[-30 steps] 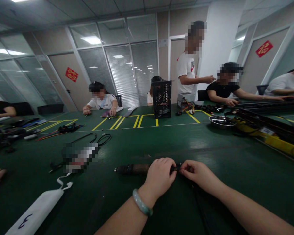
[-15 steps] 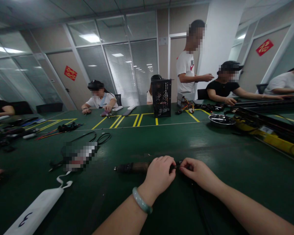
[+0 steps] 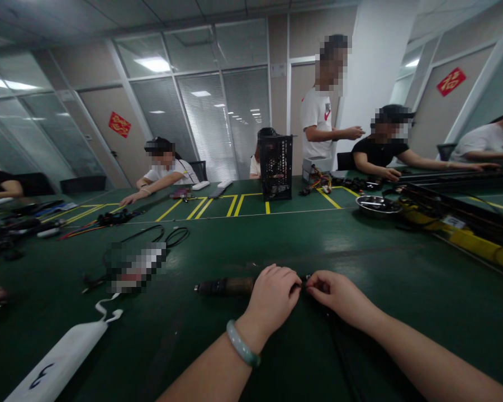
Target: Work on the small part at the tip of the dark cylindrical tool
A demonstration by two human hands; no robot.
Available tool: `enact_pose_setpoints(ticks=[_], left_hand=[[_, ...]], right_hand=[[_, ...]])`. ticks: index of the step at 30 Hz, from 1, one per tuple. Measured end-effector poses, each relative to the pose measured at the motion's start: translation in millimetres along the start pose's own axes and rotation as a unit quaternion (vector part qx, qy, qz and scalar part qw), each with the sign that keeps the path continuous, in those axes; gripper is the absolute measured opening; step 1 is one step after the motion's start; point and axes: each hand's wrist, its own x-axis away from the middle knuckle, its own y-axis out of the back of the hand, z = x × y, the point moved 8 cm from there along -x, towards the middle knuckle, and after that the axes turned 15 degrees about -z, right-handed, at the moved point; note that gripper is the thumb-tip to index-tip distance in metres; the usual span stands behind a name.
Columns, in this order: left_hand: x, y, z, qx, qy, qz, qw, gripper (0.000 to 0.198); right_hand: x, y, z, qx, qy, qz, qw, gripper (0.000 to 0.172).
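A dark tool like an electric screwdriver (image 3: 230,286) lies on the green table, its narrow tip pointing left. My left hand (image 3: 272,296), with a jade-coloured bangle at the wrist, is wrapped over the tool's right part and hides it. Close beside it, my right hand (image 3: 337,293) is closed in a pinch at the tool's right end. A black cable (image 3: 339,346) runs from below the right fingers toward the table's near edge. What exactly lies between those fingertips is too dark and small to make out.
At left are a white power strip (image 3: 58,363) marked 3 and a blurred-out item with black cables (image 3: 178,237). Ahead stands a black computer case (image 3: 275,167). A metal bowl (image 3: 377,205) sits at right by yellow-and-black parts (image 3: 465,223). Several people work around the table.
My hands have barely moved; the dark gap between their fingertips looks smaller. Across the table, a seated person has stretched an arm toward the wires on the left.
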Motion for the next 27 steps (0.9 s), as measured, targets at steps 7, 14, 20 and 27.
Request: enact_pose_setpoints(ticks=[7,14,20,27], left_hand=[[0,3.3,-2,-0.009,-0.008,-0.002,1.0,0.011],[-1,1.3,-3,-0.009,-0.031,0.009,0.999,0.01],[1,-6.7,0,-0.006,-0.045,0.013,0.999,0.017],[1,-4.0,2,-0.005,-0.004,0.0,1.0,0.019]], right_hand=[[1,0,0,-0.016,0.005,0.002,1.0,0.013],[1,2,5,-0.024,-0.007,-0.004,1.0,0.015],[1,-1,-2,-0.005,-0.006,-0.001,1.0,0.013],[0,-4,-7,-0.015,-0.008,-0.003,1.0,0.012]])
